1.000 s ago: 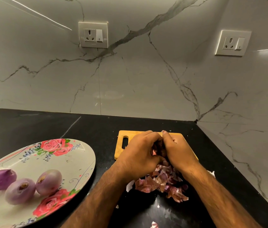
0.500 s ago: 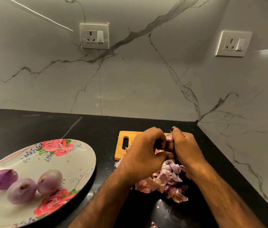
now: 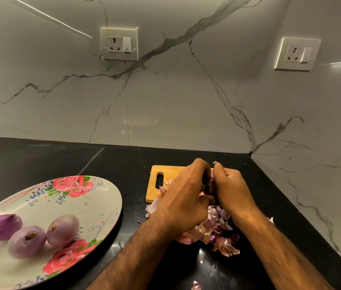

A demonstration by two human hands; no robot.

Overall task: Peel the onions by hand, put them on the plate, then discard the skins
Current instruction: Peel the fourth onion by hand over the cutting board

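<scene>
left hand (image 3: 186, 195), right hand (image 3: 232, 191): both curled together on purple piece (image 3: 209, 181), onion or skin unclear. plate (image 3: 94, 208): three onions (image 3: 62, 229) peeled. skins (image 3: 213, 229): heaped by board (image 3: 171, 172), undiscarded.

a wooden cutting board (image 3: 170, 174) on black counter (image 3: 60, 160), two wall sockets (image 3: 119, 43) above.

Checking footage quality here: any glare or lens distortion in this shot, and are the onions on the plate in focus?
Head view: glare streaks on the marble wall, upper left and right edge; wide-angle skews the sockets; the onions on the plate look slightly soft.
</scene>
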